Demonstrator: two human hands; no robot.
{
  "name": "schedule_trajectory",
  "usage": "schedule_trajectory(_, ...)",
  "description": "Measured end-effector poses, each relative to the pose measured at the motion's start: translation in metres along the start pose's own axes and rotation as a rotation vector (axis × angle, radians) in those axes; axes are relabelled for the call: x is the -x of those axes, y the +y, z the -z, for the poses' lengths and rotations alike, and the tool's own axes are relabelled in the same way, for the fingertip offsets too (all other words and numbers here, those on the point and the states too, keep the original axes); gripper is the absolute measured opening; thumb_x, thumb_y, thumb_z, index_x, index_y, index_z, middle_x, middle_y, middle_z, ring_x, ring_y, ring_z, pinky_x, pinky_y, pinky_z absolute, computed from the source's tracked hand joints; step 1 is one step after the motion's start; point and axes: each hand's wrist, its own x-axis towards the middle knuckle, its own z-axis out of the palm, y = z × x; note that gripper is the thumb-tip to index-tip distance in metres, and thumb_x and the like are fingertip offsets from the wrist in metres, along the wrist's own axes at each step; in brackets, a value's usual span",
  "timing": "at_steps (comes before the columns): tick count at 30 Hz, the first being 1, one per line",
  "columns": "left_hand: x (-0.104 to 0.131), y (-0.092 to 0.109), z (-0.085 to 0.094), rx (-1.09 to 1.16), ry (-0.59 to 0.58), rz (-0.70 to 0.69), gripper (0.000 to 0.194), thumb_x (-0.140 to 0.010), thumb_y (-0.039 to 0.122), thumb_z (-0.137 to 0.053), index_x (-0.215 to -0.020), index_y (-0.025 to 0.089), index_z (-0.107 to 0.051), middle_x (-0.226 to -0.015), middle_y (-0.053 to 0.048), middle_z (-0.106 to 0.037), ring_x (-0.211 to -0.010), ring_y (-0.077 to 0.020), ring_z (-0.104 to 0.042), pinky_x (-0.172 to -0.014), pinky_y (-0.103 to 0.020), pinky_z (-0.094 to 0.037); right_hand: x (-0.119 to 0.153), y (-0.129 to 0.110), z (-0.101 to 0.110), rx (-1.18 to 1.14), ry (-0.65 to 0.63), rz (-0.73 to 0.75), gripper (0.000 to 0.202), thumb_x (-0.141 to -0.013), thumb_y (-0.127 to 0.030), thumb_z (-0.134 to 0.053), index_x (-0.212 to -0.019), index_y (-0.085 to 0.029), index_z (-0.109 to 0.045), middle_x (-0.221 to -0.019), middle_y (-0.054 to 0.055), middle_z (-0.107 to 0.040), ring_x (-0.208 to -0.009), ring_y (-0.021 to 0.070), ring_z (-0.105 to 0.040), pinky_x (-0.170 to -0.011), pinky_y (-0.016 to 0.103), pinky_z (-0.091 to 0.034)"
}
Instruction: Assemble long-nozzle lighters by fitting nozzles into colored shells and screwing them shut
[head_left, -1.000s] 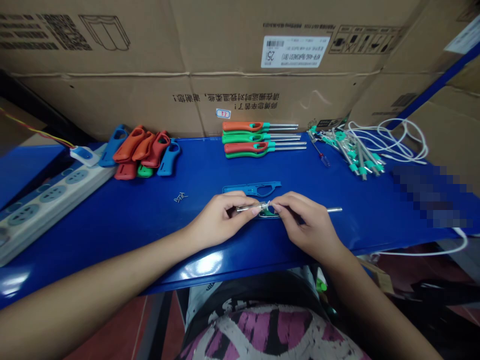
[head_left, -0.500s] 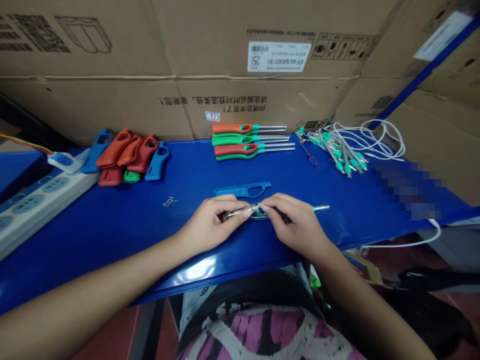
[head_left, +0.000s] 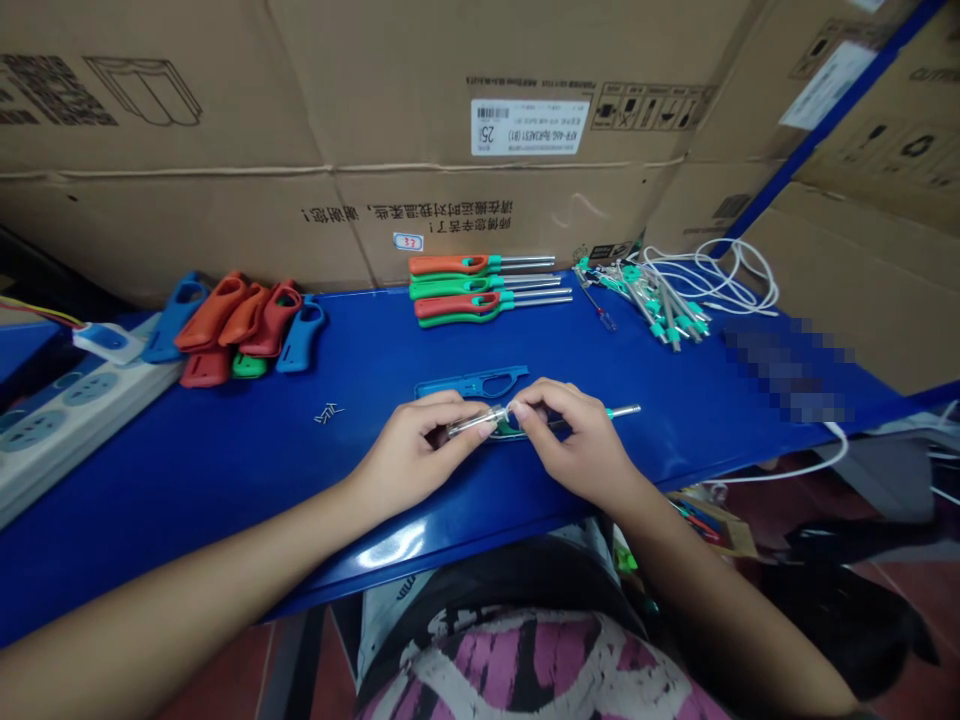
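Between the fingers and thumb of my left hand [head_left: 409,450] is a clear lighter fuel tank [head_left: 471,423], tilted slightly, its right end toward my other hand. My right hand [head_left: 574,430] is closed in a pinch at that end; what small part the fingertips grip is hidden. Beneath the hands, mostly covered, lies an opened lighter body, and its metal tube [head_left: 624,411] pokes out to the right. Just behind my hands rests a blue lighter shell half [head_left: 472,383], inner side up.
Several assembled lighters [head_left: 457,307] lie at the back. Coloured shells [head_left: 240,315] are heaped left, near small screws [head_left: 327,413] and a power strip [head_left: 75,405]. Metal tube assemblies [head_left: 664,300], a screwdriver [head_left: 606,318] and white cable [head_left: 754,262] lie right. Cardboard [head_left: 247,120] walls the back.
The whole view has shifted slightly, so the table things appear a little further left. Both hands keep nearly the same pose at the fuel tank.
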Motion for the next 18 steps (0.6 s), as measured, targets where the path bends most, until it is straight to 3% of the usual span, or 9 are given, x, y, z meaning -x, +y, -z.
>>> schedule_trajectory(10,-0.0002,0.0015,-0.0031,0.018,0.023,-0.012,0.023,-0.094,0.035,-0.064,-0.104,0.019,-0.078,-0.075,-0.001,-0.062,-0.061,-0.0111,-0.051,-0.054,-0.022,-0.040,-0.0017,-0.0019,-0.0003,0.014,0.028,-0.018,0.013,-0.096,-0.024,-0.058,-0.085,-0.022,-0.064,-0.075,-0.001,-0.067,-0.068,0.0135,-0.058,-0.074,0.031,-0.043)
schedule_trajectory(18,0.0009,0.0003,-0.0050,0.001,0.016,-0.044,0.021,-0.095,0.031,-0.064,-0.106,0.020,-0.077,-0.079,-0.001,-0.065,-0.065,-0.0113,-0.055,-0.059,-0.023,-0.043,-0.0019,0.0006,0.0029,-0.014,-0.031,0.028,0.014,-0.097,-0.023,-0.058,-0.085,-0.022,-0.064,-0.081,-0.001,-0.071,-0.073,0.0145,-0.063,-0.078,0.034,-0.040)
